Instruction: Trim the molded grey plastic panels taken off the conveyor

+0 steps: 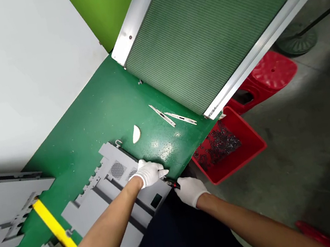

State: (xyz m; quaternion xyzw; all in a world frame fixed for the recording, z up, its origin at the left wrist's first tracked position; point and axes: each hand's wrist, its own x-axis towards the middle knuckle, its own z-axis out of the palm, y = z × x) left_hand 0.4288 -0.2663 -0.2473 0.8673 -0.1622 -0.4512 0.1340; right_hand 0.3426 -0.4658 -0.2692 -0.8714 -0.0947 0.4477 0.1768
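My left hand (149, 173), in a white glove, grips the edge of a grey moulded plastic panel (103, 205) that has a small vent grille. My right hand (191, 190), also gloved, holds a black and red utility knife (171, 184) close to my left fingertips. The panel lies on a green workbench (94, 118). Beyond my hands sit two slim metal strips (162, 115) (180, 118) and a white crescent-shaped scrap (136, 134). The knife's blade is hidden.
A green ribbed sheet in an aluminium frame (195, 38) leans over the bench's far side. Below the bench edge stands a red crate (237, 158) holding dark scraps. A red stool (273, 71) lies on the concrete floor (289, 187). More grey panels (3, 201) lie at the left.
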